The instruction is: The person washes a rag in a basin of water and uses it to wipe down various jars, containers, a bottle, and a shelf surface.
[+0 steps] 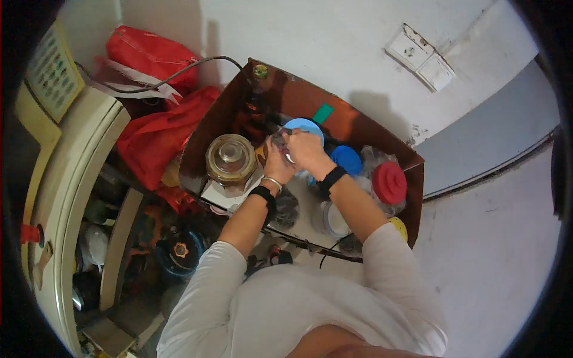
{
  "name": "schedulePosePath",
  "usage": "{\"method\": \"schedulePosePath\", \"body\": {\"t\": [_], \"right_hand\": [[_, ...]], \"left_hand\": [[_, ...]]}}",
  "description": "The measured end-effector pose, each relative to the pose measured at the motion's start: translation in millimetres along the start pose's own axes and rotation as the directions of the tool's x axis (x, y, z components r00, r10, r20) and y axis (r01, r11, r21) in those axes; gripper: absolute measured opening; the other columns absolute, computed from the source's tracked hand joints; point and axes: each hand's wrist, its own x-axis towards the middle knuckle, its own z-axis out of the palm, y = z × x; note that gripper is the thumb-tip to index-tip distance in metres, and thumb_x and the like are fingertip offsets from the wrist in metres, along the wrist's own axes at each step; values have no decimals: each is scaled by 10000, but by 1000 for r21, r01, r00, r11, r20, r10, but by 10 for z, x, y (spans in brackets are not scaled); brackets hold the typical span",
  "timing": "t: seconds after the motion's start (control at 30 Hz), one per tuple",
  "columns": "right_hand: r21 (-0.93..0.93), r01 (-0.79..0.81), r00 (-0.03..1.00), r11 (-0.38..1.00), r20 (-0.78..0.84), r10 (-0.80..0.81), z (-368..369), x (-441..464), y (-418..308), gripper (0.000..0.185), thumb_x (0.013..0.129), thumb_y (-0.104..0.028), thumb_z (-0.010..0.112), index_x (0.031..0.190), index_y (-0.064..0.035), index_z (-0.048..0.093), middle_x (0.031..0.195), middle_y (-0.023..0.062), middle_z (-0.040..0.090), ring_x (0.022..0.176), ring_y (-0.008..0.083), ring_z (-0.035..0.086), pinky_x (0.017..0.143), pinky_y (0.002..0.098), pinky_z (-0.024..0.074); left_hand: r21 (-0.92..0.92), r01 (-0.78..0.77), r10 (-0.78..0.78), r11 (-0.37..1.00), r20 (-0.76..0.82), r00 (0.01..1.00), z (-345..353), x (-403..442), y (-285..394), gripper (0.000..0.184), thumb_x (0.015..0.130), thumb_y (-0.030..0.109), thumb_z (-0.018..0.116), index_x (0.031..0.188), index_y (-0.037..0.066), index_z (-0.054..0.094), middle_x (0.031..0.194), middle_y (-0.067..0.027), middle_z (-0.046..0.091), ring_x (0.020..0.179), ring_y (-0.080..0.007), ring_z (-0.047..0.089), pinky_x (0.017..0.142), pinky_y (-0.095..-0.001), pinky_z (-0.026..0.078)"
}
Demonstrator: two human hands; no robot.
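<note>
My left hand (279,162) and my right hand (305,151) are close together over a brown, open-topped box (364,128). The fingers of both are closed around a small, dark, shiny thing (280,141) that looks partly see-through; its kind is hidden by the fingers. Just behind my right hand is a light-blue lid (305,125). To the left of my left hand stands a glass jar with a glass lid (230,159). A darker blue lid (346,160) lies to the right of my right hand.
A red-lidded jar (390,182), a clear tub (333,219), a yellow lid (399,229) and a dark plastic bag (285,210) are in the box. Red bags (156,137) lie left of it. A blue gas cylinder (180,249) stands below. A cable (179,73) runs behind.
</note>
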Motion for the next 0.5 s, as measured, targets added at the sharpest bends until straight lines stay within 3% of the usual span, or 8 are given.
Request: {"method": "schedulePosePath", "body": {"t": [0.13, 0.2, 0.27, 0.43, 0.5], "right_hand": [[106, -87, 994, 991, 74, 79, -88, 210, 63, 176, 750, -215, 533, 798, -100, 657, 752, 157, 608, 709, 294, 607, 590, 400, 483], [130, -150, 986, 980, 98, 138, -77, 359, 131, 173, 725, -225, 560, 782, -98, 663, 722, 163, 608, 708, 299, 605, 603, 402, 485], [172, -279, 960, 945, 42, 276, 16, 469, 222, 184, 673, -241, 605, 760, -93, 671, 701, 173, 608, 706, 311, 605, 634, 404, 487], [221, -560, 827, 799, 214, 521, -261, 453, 426, 191, 686, -197, 592, 741, -24, 651, 794, 192, 617, 796, 336, 602, 680, 396, 482], [177, -564, 825, 807, 168, 540, -178, 330, 559, 193, 690, -205, 591, 739, -28, 651, 792, 191, 617, 789, 333, 604, 674, 399, 481]], "left_hand": [[118, 27, -35, 993, 62, 997, -140, 13, 176, 1009, 472, 205, 799, 1279, 44, 216, 1222, -175, 292, 1136, -358, 317, 945, -395, 310], [-142, 216, -208, 966, 67, 976, -258, 31, 329, 1011, 461, 191, 808, 1272, 56, 220, 1225, -170, 291, 1155, -343, 307, 960, -398, 301], [-149, 227, -221, 962, 56, 974, -250, 16, 361, 1015, 453, 187, 813, 1270, 58, 224, 1226, -170, 290, 1163, -337, 301, 966, -399, 297], [-111, 249, -243, 962, 61, 968, -251, 12, 374, 1058, 431, 189, 818, 1279, 63, 198, 1254, -199, 270, 1191, -362, 266, 984, -408, 279], [-59, 271, -269, 961, 41, 962, -248, 6, 409, 1049, 433, 182, 816, 1274, 64, 200, 1248, -195, 276, 1184, -367, 275, 977, -411, 288]]}}
